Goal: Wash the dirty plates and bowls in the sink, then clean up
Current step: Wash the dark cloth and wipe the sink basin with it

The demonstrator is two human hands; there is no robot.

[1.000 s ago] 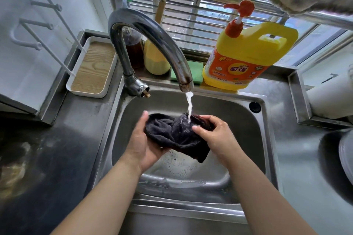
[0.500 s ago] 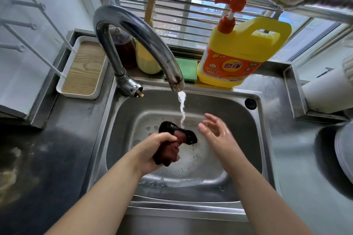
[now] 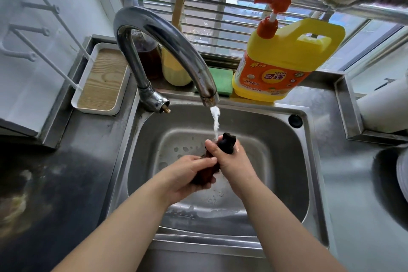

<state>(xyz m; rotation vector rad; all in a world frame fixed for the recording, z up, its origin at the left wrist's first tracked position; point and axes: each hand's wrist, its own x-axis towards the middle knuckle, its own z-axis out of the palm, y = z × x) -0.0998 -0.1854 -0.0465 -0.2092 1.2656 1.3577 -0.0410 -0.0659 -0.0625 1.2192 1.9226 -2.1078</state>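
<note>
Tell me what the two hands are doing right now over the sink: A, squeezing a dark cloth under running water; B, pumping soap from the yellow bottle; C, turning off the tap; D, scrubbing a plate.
A: both the left hand and right hand grip the bunched dark cloth beneath the water stream from the tap.

Barred window (image 3: 220,17) behind steel counter (image 3: 66,183); white wall (image 3: 26,86) left; daylight.

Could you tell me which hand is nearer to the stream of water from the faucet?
The right hand. It grips the upper end of the dark cloth right where the water stream lands; the left hand grips the cloth's lower end, nearer the person.
</note>
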